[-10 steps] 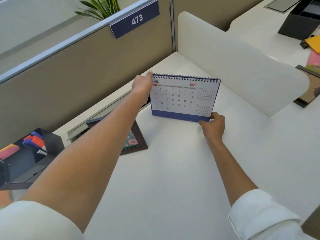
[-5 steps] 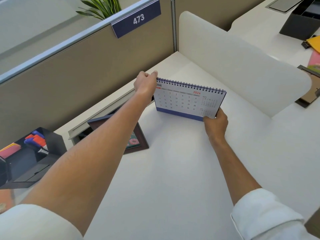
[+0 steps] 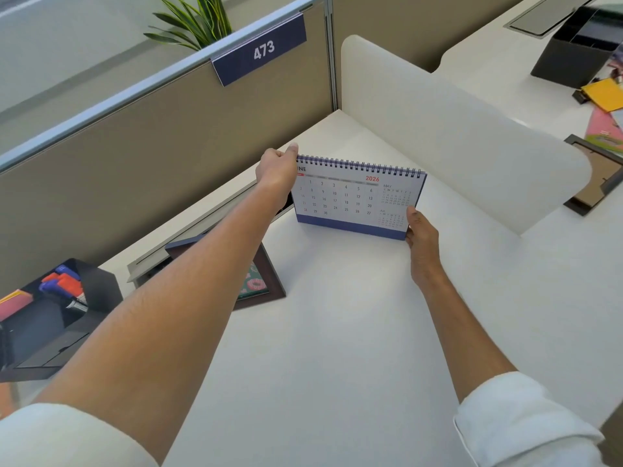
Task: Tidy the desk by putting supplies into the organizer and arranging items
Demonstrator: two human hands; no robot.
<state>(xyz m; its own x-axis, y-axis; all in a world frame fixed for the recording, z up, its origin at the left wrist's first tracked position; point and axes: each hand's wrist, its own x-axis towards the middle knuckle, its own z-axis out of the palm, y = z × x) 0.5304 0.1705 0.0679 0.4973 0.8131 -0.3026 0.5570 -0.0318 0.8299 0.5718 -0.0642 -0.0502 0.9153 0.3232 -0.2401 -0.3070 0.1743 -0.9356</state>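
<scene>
A spiral-bound desk calendar [image 3: 350, 200] with a blue base stands on the white desk [image 3: 337, 332], toward the back corner. My left hand [image 3: 276, 168] grips its top left corner by the spiral. My right hand [image 3: 419, 230] holds its lower right corner, thumb on the front page. A black organizer [image 3: 50, 318] at the far left holds orange and blue markers [image 3: 64, 284]. A dark-framed picture [image 3: 266, 284] lies flat on the desk, partly hidden under my left forearm.
A tan partition with a "473" sign [image 3: 259, 50] runs along the back. A white divider panel [image 3: 455, 129] stands right of the calendar. Beyond it lie another frame [image 3: 596, 176], yellow and pink papers [image 3: 603, 92] and a second black organizer [image 3: 580, 45]. A grey cable tray [image 3: 188, 241] lines the partition.
The calendar has been tipped from a leaning-back tilt to more upright, and my right hand has shifted slightly along its lower right corner.
</scene>
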